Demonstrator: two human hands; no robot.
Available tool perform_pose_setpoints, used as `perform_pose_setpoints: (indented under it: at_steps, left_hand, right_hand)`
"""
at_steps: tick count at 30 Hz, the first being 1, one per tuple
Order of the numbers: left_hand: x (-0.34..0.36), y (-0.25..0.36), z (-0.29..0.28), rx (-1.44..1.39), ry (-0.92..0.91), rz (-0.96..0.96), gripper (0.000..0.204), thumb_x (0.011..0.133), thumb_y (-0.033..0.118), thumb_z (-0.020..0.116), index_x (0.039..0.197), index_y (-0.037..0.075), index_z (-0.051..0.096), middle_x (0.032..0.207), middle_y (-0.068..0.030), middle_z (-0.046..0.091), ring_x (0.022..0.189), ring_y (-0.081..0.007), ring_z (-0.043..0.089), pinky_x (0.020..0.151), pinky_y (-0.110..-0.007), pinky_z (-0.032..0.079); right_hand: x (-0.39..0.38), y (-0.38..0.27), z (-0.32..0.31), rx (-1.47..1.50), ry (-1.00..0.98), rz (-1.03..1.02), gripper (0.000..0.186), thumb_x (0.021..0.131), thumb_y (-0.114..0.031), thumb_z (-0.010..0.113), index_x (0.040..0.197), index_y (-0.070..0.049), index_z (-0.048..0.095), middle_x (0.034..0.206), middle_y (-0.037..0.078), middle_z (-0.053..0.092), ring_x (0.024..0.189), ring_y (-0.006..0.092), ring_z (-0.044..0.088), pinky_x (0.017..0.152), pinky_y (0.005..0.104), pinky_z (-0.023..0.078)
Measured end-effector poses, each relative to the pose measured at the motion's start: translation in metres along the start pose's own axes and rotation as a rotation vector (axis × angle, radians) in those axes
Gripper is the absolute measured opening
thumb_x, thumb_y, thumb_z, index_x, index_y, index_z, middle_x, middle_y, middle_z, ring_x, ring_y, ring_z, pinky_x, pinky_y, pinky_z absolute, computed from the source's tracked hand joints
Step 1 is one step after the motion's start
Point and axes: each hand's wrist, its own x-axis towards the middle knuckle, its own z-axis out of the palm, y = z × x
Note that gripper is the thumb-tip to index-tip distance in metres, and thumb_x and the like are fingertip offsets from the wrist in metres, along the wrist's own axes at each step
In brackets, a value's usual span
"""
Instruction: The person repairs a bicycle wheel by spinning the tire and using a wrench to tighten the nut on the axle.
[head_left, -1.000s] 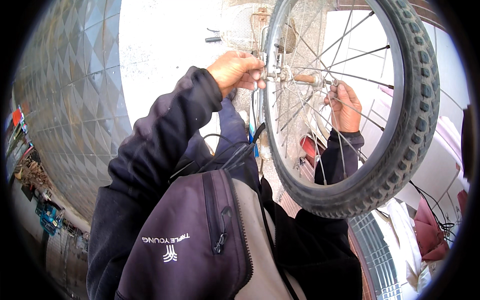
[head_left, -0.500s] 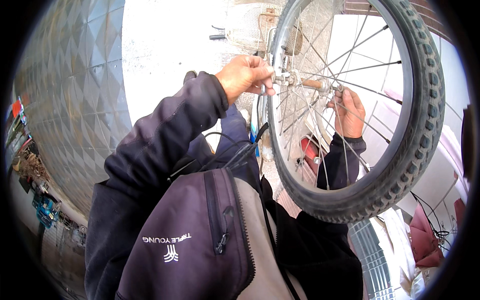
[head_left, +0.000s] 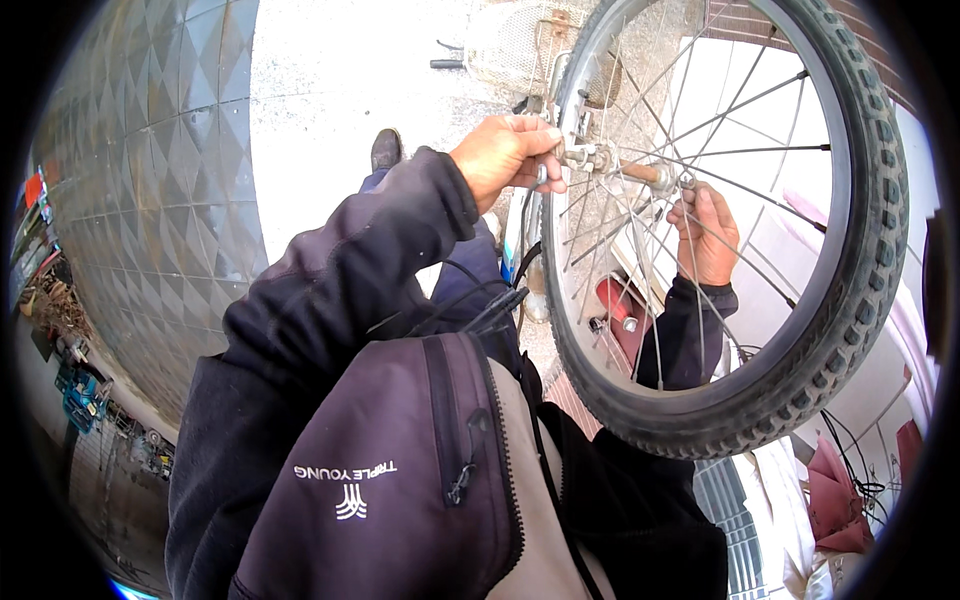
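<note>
A bicycle wheel with a knobby black tyre [head_left: 868, 262] stands tilted in front of me on the right. Thin spokes run from its rim to a rusty hub [head_left: 640, 172]. My left hand [head_left: 512, 158] pinches the left end of the axle, thumb and fingers closed; a small bent metal piece [head_left: 541, 174] shows beneath those fingers. On the hub's other side, seen through the spokes, my right hand [head_left: 707, 235] has its fingers curled around the right axle end. Exactly which small parts are under the fingertips is hidden.
A bicycle basket [head_left: 520, 45] and a black handlebar grip [head_left: 447, 64] are beyond the wheel. A red part [head_left: 615, 298] shows through the spokes. Dark diamond-patterned tiles [head_left: 190, 150] cover the left side. Dark red cloth [head_left: 838, 490] and cables lie at lower right.
The wheel and both hands sit slightly farther right and lower in the picture. My dark shoe now shows more fully. Both hands keep their places at the axle ends.
</note>
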Motion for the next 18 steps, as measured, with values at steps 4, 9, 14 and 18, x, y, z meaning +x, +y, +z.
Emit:
perform_pose_setpoints:
  at_steps: [4,9,14,18]
  left_hand:
    - [-0.0013,-0.0003,-0.0028,-0.052,-0.045,0.014,0.016,0.096,0.020,0.048,0.095,0.004,0.054,0.075,-0.0045,0.061,0.075,-0.0180,0.064,0.074,-0.029,0.051]
    - [0.0012,-0.0035,-0.0032,-0.086,-0.120,0.057,0.018,0.096,0.021,0.048,0.092,0.005,0.055,0.076,-0.0043,0.061,0.078,-0.0188,0.065,0.073,-0.028,0.051]
    - [0.0026,-0.0064,0.0007,0.084,-0.129,0.068,0.019,0.096,0.023,0.049,0.090,0.006,0.056,0.077,-0.0049,0.062,0.080,-0.0190,0.065,0.075,-0.027,0.052]
    - [0.0016,-0.0029,0.0061,0.154,-0.092,0.047,0.020,0.096,0.024,0.050,0.090,0.006,0.057,0.078,-0.0052,0.063,0.080,-0.0183,0.065,0.074,-0.028,0.051]
  right_hand:
    - [0.0013,-0.0002,0.0001,0.006,-0.016,-0.013,0.018,0.091,-0.013,0.058,0.100,0.001,0.061,0.086,0.009,0.064,0.070,0.0150,0.061,0.063,0.0305,0.051]
    - [-0.0004,-0.0037,-0.0003,0.018,-0.035,-0.025,0.017,0.091,-0.013,0.057,0.100,0.001,0.061,0.085,0.009,0.064,0.069,0.0152,0.061,0.063,0.0302,0.051]
    - [0.0010,-0.0027,-0.0030,0.016,-0.038,-0.030,0.017,0.091,-0.013,0.057,0.100,0.002,0.061,0.085,0.009,0.064,0.069,0.0153,0.061,0.062,0.0299,0.052]
    - [-0.0001,-0.0015,-0.0039,0.016,-0.030,-0.026,0.018,0.091,-0.012,0.056,0.101,0.002,0.061,0.086,0.009,0.064,0.069,0.0150,0.061,0.061,0.0297,0.052]
